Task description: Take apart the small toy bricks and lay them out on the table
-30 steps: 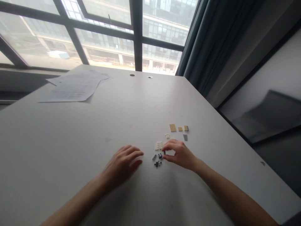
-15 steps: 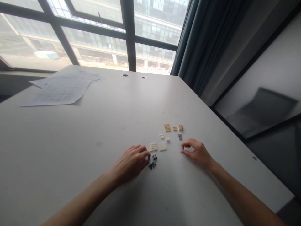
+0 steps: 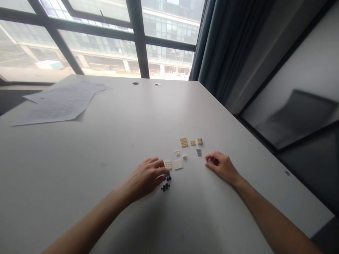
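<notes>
The left hand lies low on the counter, fingers curled, its fingertips pressing on a small dark brick; the grip looks narrow and pinched at that brick, though whether the brick is lifted cannot be told. Just below it sits a cluster of dark bits, apart from the fingers. A cream studded plate lies right at the fingertips, partly hidden by them, and a flat white tile lies just beside it to the right.

The right hand rests on the counter well to the right, thumb and forefinger closed in a narrow grip on a tiny grey piece, too small to make out further.

Between and beyond the hands lie more pieces: a small white arch, a tiny white stud, a grey plate, and farther off a row of a tan plate, a small tan piece and a tan and grey piece.

At the far left of the counter lie paper sheets. Behind is a window with a dark curtain to its right.
</notes>
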The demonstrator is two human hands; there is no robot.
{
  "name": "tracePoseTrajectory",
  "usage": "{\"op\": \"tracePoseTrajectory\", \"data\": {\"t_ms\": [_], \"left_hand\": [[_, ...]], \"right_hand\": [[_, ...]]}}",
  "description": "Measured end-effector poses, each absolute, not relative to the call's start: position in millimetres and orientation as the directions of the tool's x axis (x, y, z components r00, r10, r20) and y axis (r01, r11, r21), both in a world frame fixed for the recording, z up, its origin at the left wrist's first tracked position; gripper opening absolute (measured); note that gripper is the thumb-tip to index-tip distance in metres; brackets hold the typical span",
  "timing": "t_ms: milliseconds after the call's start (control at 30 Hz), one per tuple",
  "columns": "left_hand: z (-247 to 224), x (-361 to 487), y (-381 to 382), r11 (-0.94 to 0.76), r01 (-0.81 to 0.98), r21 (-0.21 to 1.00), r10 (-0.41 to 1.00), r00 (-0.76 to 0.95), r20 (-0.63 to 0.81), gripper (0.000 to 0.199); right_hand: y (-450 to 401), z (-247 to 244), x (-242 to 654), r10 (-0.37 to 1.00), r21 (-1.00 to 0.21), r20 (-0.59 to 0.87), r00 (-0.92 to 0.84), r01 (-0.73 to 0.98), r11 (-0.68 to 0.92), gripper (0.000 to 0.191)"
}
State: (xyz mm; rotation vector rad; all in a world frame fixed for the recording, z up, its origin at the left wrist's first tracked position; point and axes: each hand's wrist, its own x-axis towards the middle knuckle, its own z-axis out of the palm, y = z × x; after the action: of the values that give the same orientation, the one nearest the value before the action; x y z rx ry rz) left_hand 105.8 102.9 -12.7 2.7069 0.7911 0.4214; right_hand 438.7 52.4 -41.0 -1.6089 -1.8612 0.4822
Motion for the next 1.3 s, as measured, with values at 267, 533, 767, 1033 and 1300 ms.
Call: {"op": "tracePoseTrajectory", "data": {"t_ms": [267,533,767,1033,1300], "left_hand": [[-24,108,99,-0.806,0.497,0.321,0.568,0.803,0.183,0.023],[-18,105,88,-0.768,0.49,0.413,0.622,0.726,0.294,0.019],[-9,180,69,-0.667,0.551,0.502,0.701,0.692,0.172,0.007],[-17,205,67,-0.715,0.624,0.316,0.672,0.738,0.064,0.009],[-2,152,77,-0.644,0.634,0.427,0.759,0.6,0.254,0.017]], "right_hand": [[47,-38,429,0.97,-0.629,0.222,-0.101,0.745,0.222,0.015],[41,-33,413,0.971,-0.655,0.195,-0.139,0.718,0.235,0.016],[28,-29,392,0.971,-0.708,0.185,-0.152,0.665,0.239,0.017],[20,-34,375,0.959,-0.645,0.217,-0.18,0.711,0.28,0.011],[22,-33,376,0.949,-0.626,0.222,-0.224,0.713,0.315,0.021]]}}
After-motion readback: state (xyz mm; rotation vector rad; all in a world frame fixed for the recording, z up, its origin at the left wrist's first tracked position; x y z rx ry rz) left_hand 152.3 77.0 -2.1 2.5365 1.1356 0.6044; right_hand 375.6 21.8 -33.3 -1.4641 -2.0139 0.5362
